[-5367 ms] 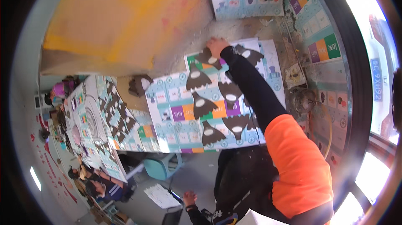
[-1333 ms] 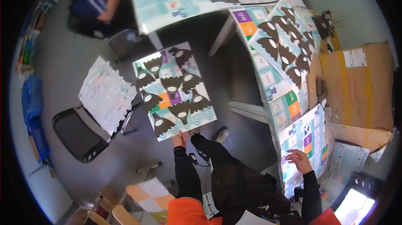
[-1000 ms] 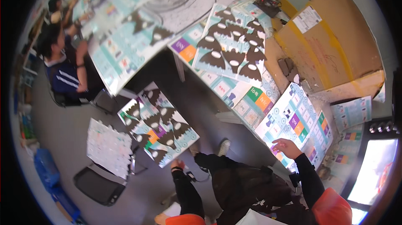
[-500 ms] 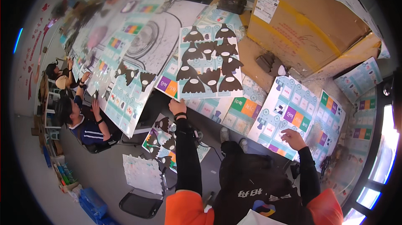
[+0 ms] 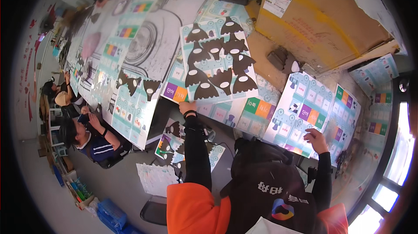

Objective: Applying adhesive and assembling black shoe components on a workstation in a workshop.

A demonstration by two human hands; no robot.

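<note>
My left hand [image 5: 187, 106] grips the near edge of a printed sheet [image 5: 216, 62] covered with several dark bell-shaped cut-out figures; the sheet lies on the table over other sheets. My right hand [image 5: 315, 138] rests with fingers spread on the near edge of a pale blue board sheet [image 5: 305, 110] with coloured squares. Both arms wear black sleeves under orange.
A large cardboard box [image 5: 324, 16] stands at the far right of the table. More printed sheets [image 5: 135, 103] run along the table to the left. People sit at the left [image 5: 89, 136]. Sheets lie on a chair below [image 5: 174, 147]. A blue crate [image 5: 111, 212] sits on the floor.
My view has swung from the wall down over the floor and up onto the table. My left hand left the sheet on the chair and took the edge of the sheet on the table.
</note>
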